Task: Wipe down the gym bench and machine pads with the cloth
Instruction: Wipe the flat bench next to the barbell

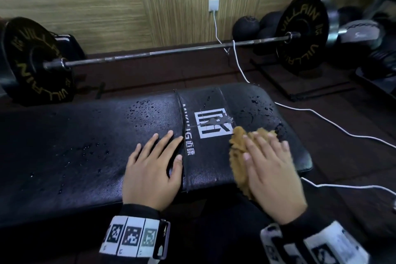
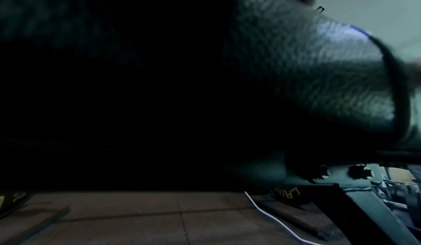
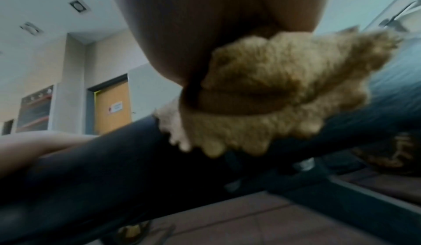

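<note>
A black padded gym bench (image 1: 90, 135) runs across the head view, with water drops on its top and a white logo near its right end. My left hand (image 1: 154, 163) lies flat on the pad, fingers straight and spread, just left of the seam. A tan fluffy cloth (image 1: 240, 152) sits on the right end of the bench under my right hand (image 1: 270, 161), whose straight fingers press it down. The right wrist view shows the cloth (image 3: 273, 94) bunched under the palm at the pad's edge. The left wrist view is mostly dark, with the bench pad (image 2: 318, 69) close up.
A barbell (image 1: 171, 51) with black plates lies on the floor behind the bench. A white cable (image 1: 321, 118) runs from a wall socket past the bench's right end. Dark balls (image 1: 246, 28) and other weights sit at the back right. The floor is brown tile (image 2: 136, 222).
</note>
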